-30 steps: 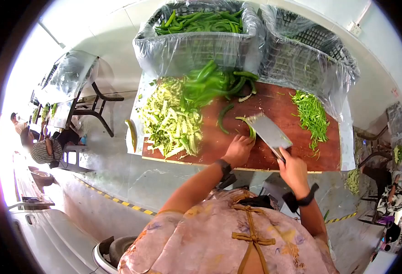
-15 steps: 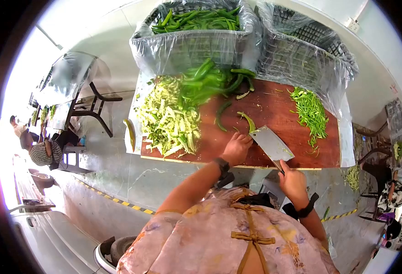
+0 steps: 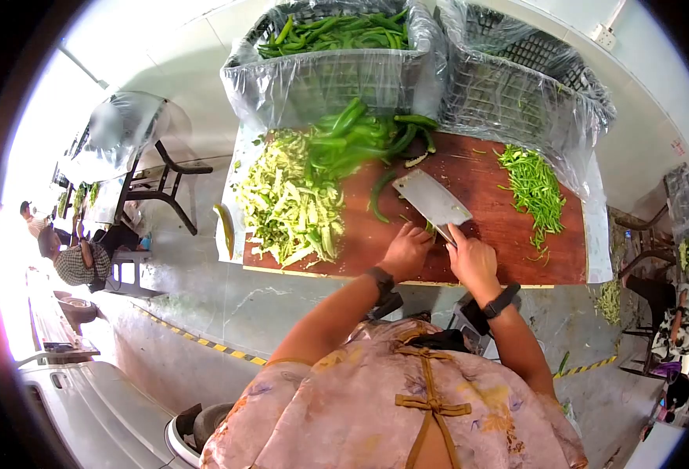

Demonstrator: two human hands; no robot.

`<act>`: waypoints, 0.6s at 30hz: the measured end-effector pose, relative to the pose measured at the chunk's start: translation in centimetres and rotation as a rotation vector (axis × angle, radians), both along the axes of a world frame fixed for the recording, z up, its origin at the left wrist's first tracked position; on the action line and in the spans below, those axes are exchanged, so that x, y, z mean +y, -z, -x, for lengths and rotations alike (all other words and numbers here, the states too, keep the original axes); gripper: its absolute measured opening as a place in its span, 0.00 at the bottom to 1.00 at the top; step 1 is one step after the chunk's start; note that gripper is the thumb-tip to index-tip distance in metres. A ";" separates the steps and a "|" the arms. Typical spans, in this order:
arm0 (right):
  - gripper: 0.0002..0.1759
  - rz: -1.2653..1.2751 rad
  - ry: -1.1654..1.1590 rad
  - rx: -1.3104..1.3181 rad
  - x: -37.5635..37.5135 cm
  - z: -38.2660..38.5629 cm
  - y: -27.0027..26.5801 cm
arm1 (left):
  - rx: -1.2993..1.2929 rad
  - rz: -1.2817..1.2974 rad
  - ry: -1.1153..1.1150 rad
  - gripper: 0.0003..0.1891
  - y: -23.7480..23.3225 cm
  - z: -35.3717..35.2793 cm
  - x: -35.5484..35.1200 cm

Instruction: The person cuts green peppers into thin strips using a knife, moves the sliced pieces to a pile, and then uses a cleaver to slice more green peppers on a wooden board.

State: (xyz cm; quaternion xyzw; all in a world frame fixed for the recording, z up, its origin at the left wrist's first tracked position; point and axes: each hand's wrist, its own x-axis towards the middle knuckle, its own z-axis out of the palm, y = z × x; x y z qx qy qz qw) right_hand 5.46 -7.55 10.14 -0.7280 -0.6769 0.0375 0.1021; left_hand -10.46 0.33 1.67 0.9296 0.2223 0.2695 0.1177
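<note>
My right hand (image 3: 473,262) is wrapped round the handle of a cleaver (image 3: 432,197), whose broad blade lies low over the wooden board (image 3: 470,168). With fingers bent together, my left hand (image 3: 407,250) rests at the board's near side, closed at the near end of a green pepper that the blade now mostly covers. Just beyond the blade's left edge is a curved dark green pepper (image 3: 379,195). Pale cut pepper pieces (image 3: 290,203) form a heap on the left. Thin green shreds (image 3: 534,195) are piled on the right. Whole green peppers (image 3: 352,144) lie at the back, partly blurred.
A plastic-lined crate of green peppers (image 3: 333,35) stands behind the board, beside another lined crate (image 3: 516,86). One yellowish pepper (image 3: 223,230) lies at the left edge. Other people (image 3: 82,262) sit at far left and far right. Black-and-yellow tape (image 3: 196,338) marks the floor.
My right hand has moved left and up with the cleaver, and the blade now covers the light green pepper. The left hand stays nearly in place.
</note>
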 end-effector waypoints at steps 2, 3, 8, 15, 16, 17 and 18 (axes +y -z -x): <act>0.25 -0.062 0.042 0.061 0.9 0.1 -0.3 | 0.000 0.001 0.003 0.18 0.1 0.0 0.2; 0.24 -0.125 0.086 0.122 1.1 0.2 -0.5 | 0.001 -0.004 0.006 0.18 0.1 0.0 0.4; 0.24 -0.063 0.209 0.173 -3.2 -2.2 -2.1 | 0.154 0.062 -0.044 0.20 -0.3 -0.7 2.0; 0.25 0.015 0.384 0.187 -11.9 -3.4 -0.2 | 0.381 0.100 0.064 0.20 -1.1 -4.1 4.8; 0.25 0.001 0.398 0.231 -12.8 -3.3 -0.4 | 0.334 -0.073 0.022 0.19 2.2 -5.4 6.5; 0.25 -0.015 0.411 0.275 -13.7 -3.2 -0.6 | 0.282 -0.246 -0.021 0.18 3.9 -6.5 7.7; 0.25 0.041 0.435 0.286 -14.4 -3.1 -0.9 | 0.705 -0.660 -0.024 0.17 -1.4 -6.7 7.1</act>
